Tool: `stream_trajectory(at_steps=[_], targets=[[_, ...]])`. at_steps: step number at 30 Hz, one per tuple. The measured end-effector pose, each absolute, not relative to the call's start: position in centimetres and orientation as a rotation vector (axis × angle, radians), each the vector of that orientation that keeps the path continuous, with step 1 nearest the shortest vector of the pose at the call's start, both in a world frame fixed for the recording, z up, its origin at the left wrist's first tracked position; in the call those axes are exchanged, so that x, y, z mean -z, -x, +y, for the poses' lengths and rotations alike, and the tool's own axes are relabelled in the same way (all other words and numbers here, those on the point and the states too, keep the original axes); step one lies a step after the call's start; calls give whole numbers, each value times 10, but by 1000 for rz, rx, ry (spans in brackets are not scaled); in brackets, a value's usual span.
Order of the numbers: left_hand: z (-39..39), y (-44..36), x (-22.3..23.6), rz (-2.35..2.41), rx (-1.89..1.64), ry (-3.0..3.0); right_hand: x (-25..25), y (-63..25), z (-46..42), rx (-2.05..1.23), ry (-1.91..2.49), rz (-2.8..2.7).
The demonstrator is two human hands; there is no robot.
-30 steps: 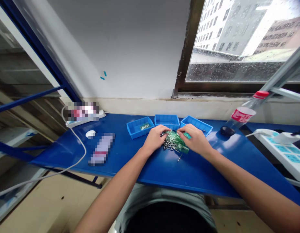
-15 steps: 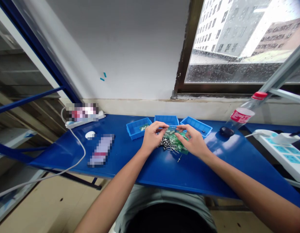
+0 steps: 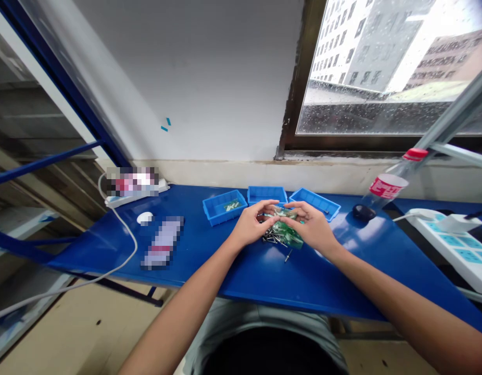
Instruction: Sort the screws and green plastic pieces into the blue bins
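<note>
My left hand [image 3: 255, 223] and my right hand [image 3: 312, 225] face each other above a small heap, fingers curled and thumbs close together. Between their fingertips is what looks like a small clear plastic bag [image 3: 285, 212], its outline partly hidden by the fingers. Beneath the hands lie a bunch of metal rivets [image 3: 275, 238] with thin shanks and a crumpled green plastic bag [image 3: 292, 238]. One single rivet [image 3: 288, 255] rests apart on the blue table, nearer to me.
Behind the hands stand a left blue tray [image 3: 215, 212] with small packets inside, a middle blue tray [image 3: 266, 190] and a right blue tray [image 3: 322, 200]. A bottle [image 3: 387, 186], a dark round object [image 3: 364, 212] and a power strip [image 3: 457, 239] are right; a white cable [image 3: 127, 229] crosses left.
My hands have drawn together and tilted inward over the heap, with thumbs now nearly meeting. The left hand has moved right, uncovering more of the left tray.
</note>
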State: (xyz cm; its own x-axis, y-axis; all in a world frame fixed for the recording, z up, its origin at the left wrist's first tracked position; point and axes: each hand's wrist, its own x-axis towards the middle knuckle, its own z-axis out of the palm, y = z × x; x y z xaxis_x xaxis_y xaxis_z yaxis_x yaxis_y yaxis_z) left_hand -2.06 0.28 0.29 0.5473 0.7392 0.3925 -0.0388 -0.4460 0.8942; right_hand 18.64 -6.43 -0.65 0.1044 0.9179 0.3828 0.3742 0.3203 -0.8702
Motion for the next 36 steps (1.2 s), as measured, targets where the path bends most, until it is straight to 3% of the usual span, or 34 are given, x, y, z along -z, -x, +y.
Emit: stream_trajectory(at_steps=[10,27,36], targets=[[5,20,0,531,-976,-1734,14,-190,-62,-724,1197,-1385],[8,19,2,562,-971,-1659,9,-189,-65,-602,1237,-1495],[4,21,-1,610,-1071,-1912,11,-188,-63,-625,1181,-1453]])
